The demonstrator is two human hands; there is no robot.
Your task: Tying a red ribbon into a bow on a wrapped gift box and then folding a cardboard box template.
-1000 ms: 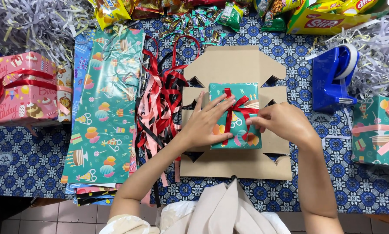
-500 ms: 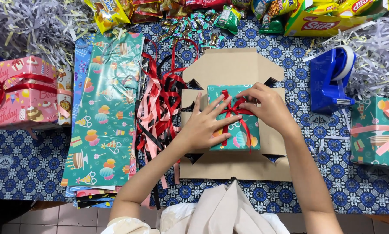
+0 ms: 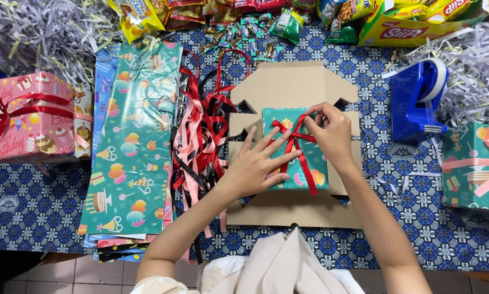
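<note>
Left hand (image 3: 255,166): laid flat, palm down, fingers spread and extended toward the upper right, forearm bare and angled up from the lower left. Right hand (image 3: 329,130): held knuckles up, wrist bent, fingertips (image 3: 311,115) pinched together at the upper left. Right forearm: extended from the lower right, bare.

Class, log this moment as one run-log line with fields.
left hand: flat on teal gift box | right hand: pinching red ribbon bow | box on: cardboard flat | nearby: ribbon pile
</note>
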